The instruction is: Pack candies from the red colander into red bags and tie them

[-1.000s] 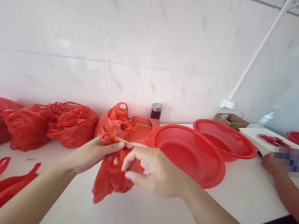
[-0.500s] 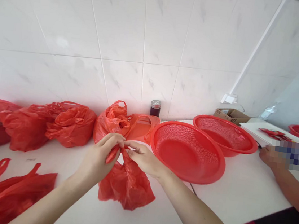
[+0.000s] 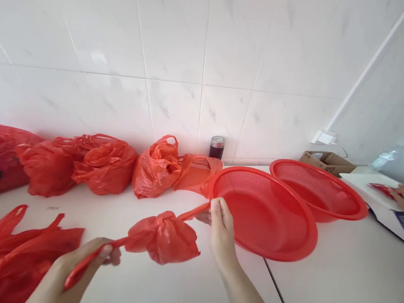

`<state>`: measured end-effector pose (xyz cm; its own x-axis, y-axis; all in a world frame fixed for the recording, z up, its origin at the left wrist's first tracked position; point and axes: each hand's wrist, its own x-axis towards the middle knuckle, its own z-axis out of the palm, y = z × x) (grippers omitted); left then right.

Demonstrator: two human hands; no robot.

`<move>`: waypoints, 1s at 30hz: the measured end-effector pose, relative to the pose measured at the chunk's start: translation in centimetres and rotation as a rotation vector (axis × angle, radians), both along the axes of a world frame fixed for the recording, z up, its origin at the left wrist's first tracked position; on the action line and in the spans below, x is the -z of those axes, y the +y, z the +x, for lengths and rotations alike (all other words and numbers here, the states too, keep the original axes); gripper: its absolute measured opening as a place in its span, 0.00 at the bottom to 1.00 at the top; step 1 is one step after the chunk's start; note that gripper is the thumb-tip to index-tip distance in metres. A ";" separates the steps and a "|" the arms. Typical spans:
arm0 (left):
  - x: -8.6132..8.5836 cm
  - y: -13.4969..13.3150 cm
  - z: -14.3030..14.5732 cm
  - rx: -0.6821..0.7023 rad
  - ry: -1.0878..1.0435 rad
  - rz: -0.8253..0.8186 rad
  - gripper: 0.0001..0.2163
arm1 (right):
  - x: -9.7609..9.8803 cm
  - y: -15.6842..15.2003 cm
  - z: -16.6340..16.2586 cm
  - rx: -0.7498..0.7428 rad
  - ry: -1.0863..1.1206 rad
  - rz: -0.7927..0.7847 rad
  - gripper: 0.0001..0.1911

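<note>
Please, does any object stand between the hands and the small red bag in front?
Nothing visible stands in between: the left hand grips one twisted end of the small red bag, and the right hand grips the other end.

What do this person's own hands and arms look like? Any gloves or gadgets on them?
No gadgets that I can see. The left hand and right hand are ordinary human hands without gloves. No sleeve shows on the right forearm, and no watch or bracelet is visible there. The picture's bottom edge cuts off most of the left arm.
</note>
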<state>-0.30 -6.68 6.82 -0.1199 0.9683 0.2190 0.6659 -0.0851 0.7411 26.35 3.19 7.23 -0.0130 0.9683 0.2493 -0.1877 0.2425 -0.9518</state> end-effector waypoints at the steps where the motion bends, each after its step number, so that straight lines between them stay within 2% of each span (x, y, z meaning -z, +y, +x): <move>1: -0.3 0.0 1.0 0.006 -0.003 0.044 0.14 | 0.3 0.1 -0.8 0.060 -0.017 0.011 0.16; 5: -1.2 2.3 6.1 0.011 -0.112 0.208 0.15 | 2.2 -0.5 -3.9 0.180 -0.295 0.054 0.12; 7: -0.6 4.2 8.1 0.003 -0.176 0.254 0.16 | 3.8 -0.7 -4.8 0.185 -0.434 0.045 0.11; 10: 1.7 6.7 9.5 0.022 -0.135 0.240 0.17 | 6.3 0.0 -4.8 0.177 -0.513 0.040 0.11; 14: 5.2 8.9 8.1 0.085 0.088 0.088 0.17 | 9.1 2.2 -3.7 0.182 -0.726 0.082 0.11; 17: 7.0 10.0 6.5 0.070 0.224 -0.054 0.17 | 10.7 3.7 -3.2 0.178 -0.925 0.049 0.10; 22: 8.4 10.9 5.6 0.063 0.328 -0.174 0.16 | 12.3 5.3 -3.0 0.178 -1.091 0.017 0.09; 30: 9.8 11.3 5.8 0.067 0.350 -0.211 0.17 | 12.8 5.7 -3.1 0.174 -1.284 0.031 0.08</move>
<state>5.49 4.58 -3.02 -0.0090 0.9995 0.0312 0.8792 -0.0069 0.4764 23.21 8.90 -5.53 -0.1335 0.9756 0.1743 0.8858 0.1963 -0.4204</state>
